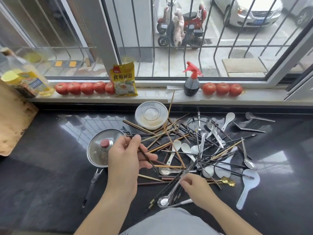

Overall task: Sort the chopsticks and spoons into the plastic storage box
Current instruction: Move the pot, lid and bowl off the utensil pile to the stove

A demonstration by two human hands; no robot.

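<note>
A tangled heap of chopsticks (pixel 169 143) and spoons (pixel 176 146) covers the dark counter, with wooden, black and metal pieces crossing each other. My left hand (pixel 128 156) grips a dark brown chopstick (pixel 147 158) above the heap's left side. My right hand (pixel 194 187) is lower, its fingertips pinching a metal chopstick (pixel 174 185) near a steel spoon (pixel 163 201). A round clear plastic container (pixel 151 115) sits behind the heap. No other storage box is visible.
A glass pan lid (pixel 98 150) lies left of the heap, with a black-handled tool (pixel 92 185) below it. Tomatoes (pixel 86 88), a yellow packet (pixel 124 80), a spray bottle (pixel 192 82) and an oil bottle (pixel 22 78) line the windowsill. A wooden board (pixel 11 119) leans at left.
</note>
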